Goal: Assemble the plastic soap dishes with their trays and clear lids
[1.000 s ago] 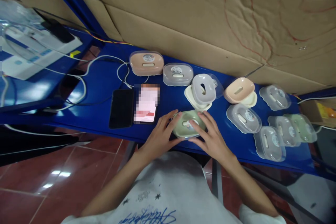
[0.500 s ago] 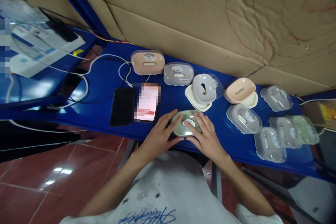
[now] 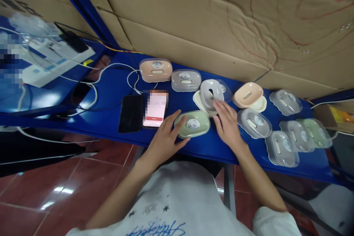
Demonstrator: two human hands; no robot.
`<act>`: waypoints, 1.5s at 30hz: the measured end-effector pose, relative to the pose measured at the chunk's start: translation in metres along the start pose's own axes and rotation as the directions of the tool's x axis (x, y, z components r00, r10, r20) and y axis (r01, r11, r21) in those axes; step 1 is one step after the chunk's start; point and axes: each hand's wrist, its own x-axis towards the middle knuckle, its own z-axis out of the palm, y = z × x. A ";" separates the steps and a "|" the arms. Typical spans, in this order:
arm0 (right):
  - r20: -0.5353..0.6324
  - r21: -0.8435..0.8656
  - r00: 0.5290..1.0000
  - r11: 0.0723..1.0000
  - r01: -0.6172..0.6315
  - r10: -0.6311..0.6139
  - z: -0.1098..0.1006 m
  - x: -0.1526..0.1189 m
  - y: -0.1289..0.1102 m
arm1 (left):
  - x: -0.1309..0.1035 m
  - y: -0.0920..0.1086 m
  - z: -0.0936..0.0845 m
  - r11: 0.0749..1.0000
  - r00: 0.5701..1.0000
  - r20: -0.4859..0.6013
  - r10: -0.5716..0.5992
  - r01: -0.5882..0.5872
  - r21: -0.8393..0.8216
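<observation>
"So, what was the biggest thing in front of you?"

"A cardboard sheet [image 3: 171, 14] stood behind your blue table [image 3: 215, 153]. Next in size came your hands."

"How were you holding them?"

"Your left hand [image 3: 160, 143] was open, its thumb and fingers spread around the left end of the green box [image 3: 203, 118], with no firm grip. Your right hand [image 3: 229, 129] was partly open and slightly curled, its fingertips at the near edge of the grey dish [image 3: 205, 97]. Whether they touched it, I couldn't tell."

"And where was the green box?"

"It lay flat near your edge of the table, between your hands, just right of the lit phone [image 3: 156, 108]. The grey dish sat beyond it, tilted over a cream tray [image 3: 197, 99]."

"How would they have handled for you?"

"Light and stiff, I'd judge, like thin plastic. The box's shiny top looked slippery, so its two rounded ends gave you the surest hold, thumb on the near side and fingers on the far one. A hard squeeze on a clear cover might have cracked it. For the grey dish, your best hold was the rim, taken gently, as it seemed loose on the tray."

"The smallest thing?"

"The round sticker [image 3: 194, 124] on your green box, facing up."
</observation>
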 end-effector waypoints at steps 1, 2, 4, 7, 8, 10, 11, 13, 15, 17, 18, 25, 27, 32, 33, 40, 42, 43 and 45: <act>-0.005 -0.044 0.999 0.998 -0.040 0.040 0.000 0.009 0.007 | 0.003 0.000 -0.002 1.000 1.000 -0.021 -0.008 0.008 0.023; 0.004 -0.083 0.998 0.995 -0.061 0.062 0.001 0.016 0.014 | 0.007 -0.001 -0.003 0.999 0.999 -0.041 -0.017 0.019 0.043; 0.020 -0.123 0.997 0.990 -0.072 0.075 0.001 0.024 0.024 | 0.017 -0.005 -0.004 0.996 0.997 -0.068 -0.037 0.042 0.078; -0.055 -0.061 0.995 0.994 -0.090 0.087 -0.006 0.015 0.026 | 0.034 -0.009 -0.001 0.989 0.993 -0.093 -0.077 0.088 0.120; -0.090 -0.015 0.992 0.996 -0.093 0.091 -0.010 0.007 0.024 | 0.040 -0.009 0.001 0.985 0.990 -0.109 -0.095 0.109 0.135; -0.150 0.083 0.982 0.991 -0.102 0.113 -0.020 -0.017 0.013 | 0.052 -0.005 0.006 0.980 0.986 -0.136 -0.101 0.123 0.159; -0.174 0.125 0.975 0.985 -0.116 0.137 -0.025 -0.031 0.007 | 0.058 -0.001 0.010 0.981 0.989 -0.129 -0.076 0.098 0.169; -0.230 0.184 0.949 0.967 -0.174 0.215 -0.033 -0.059 -0.005 | 0.071 0.009 0.021 0.983 0.998 -0.058 0.015 -0.004 0.186; -0.291 0.221 0.909 0.945 -0.240 0.299 -0.035 -0.082 -0.014 | 0.084 0.020 0.034 0.973 0.992 0.061 0.112 -0.122 0.194; -0.321 0.245 0.880 0.928 -0.281 0.351 -0.035 -0.098 -0.018 | 0.094 0.031 0.047 0.961 0.970 0.161 0.182 -0.210 0.182; -0.319 0.255 0.874 0.922 -0.293 0.366 -0.033 -0.103 -0.017 | 0.096 0.037 0.051 0.955 0.957 0.197 0.215 -0.248 0.164; -0.159 0.254 0.932 0.925 -0.281 0.327 -0.027 -0.116 -0.001 | 0.051 0.059 0.047 0.871 0.824 0.298 0.482 -0.487 -0.065; -0.098 0.265 0.962 0.939 -0.221 0.254 -0.024 -0.115 -0.001 | 0.034 0.056 0.041 0.901 0.871 0.241 0.428 -0.432 -0.040; 0.045 0.188 0.999 0.982 -0.016 0.008 -0.012 -0.102 -0.015 | 0.026 0.033 0.029 0.944 0.936 0.170 0.309 -0.324 0.067; 0.080 0.153 0.996 0.988 0.027 -0.040 -0.010 -0.100 -0.019 | 0.027 0.029 0.027 0.941 0.932 0.187 0.311 -0.329 0.073; 0.202 0.149 0.957 0.972 0.180 -0.208 -0.013 -0.079 -0.016 | 0.013 0.013 0.015 0.949 0.933 0.201 0.299 -0.313 0.042; 0.130 0.209 0.978 0.969 0.134 -0.163 -0.014 -0.059 0.001 | 0.005 0.013 0.015 0.959 0.952 0.155 0.264 -0.277 0.066; 0.085 0.200 0.993 0.977 0.067 -0.086 -0.012 -0.046 0.010 | 0.002 0.013 0.016 0.964 0.961 0.131 0.242 -0.253 0.077; 0.022 0.103 0.994 0.989 -0.109 0.107 -0.004 -0.018 0.027 | -0.003 0.014 0.017 0.973 0.975 0.086 0.203 -0.211 0.090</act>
